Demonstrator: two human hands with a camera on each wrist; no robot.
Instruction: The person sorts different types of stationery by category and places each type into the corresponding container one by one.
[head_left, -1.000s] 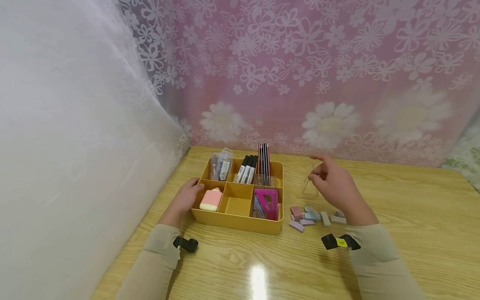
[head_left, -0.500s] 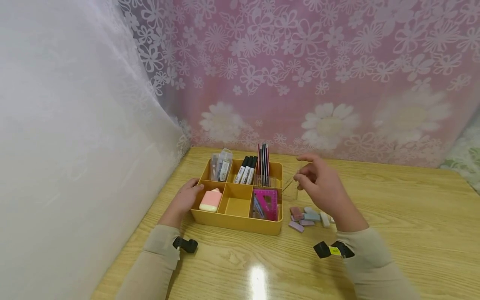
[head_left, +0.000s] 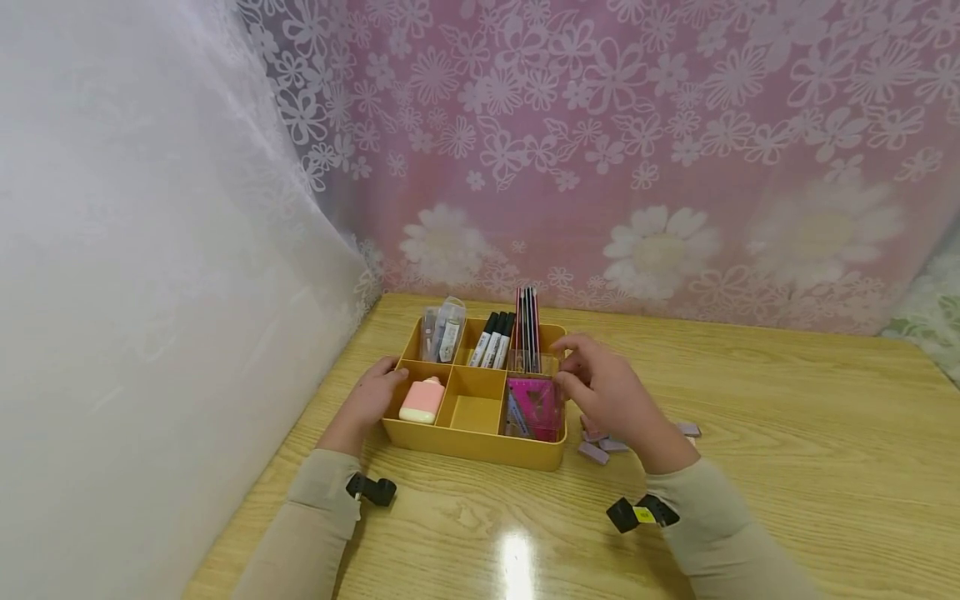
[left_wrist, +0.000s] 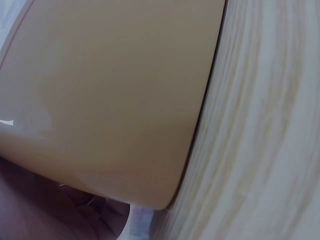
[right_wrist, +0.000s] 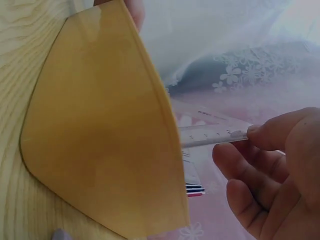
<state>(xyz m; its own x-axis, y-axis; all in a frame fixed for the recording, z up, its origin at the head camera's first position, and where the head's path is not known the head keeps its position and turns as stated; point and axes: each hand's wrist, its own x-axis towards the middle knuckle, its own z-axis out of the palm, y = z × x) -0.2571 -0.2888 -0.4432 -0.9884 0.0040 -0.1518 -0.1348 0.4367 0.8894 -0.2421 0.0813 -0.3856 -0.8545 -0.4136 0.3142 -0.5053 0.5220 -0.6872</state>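
Note:
In the head view, a yellow desk organizer (head_left: 472, 450) with several compartments sits on the table. My left hand (head_left: 367, 398) holds its left wall, with the thumb at the rim. Over the front right compartment, my right hand (head_left: 611, 398) pinches a clear set square (right_wrist: 215, 134) between thumb and index finger; the right wrist view shows its scale marks, with its lower part hidden behind the organizer's wall. A pink set square (head_left: 534, 404) and a bluish item stand in that same compartment. The left wrist view shows mostly the organizer's outer wall (left_wrist: 115, 100).
Behind are black-capped markers (head_left: 491, 342), striped pencils (head_left: 527, 325) and clear packages (head_left: 448, 329). A pink and cream bottle (head_left: 422, 400) lies front left; the front middle compartment (head_left: 476, 412) is bare. Small pastel erasers (head_left: 594, 452) lie right of the organizer, partly behind my right arm.
My right hand has moved left and down with the clear set square, from above the table to the organizer's front right compartment. The left hand and organizer have stayed put.

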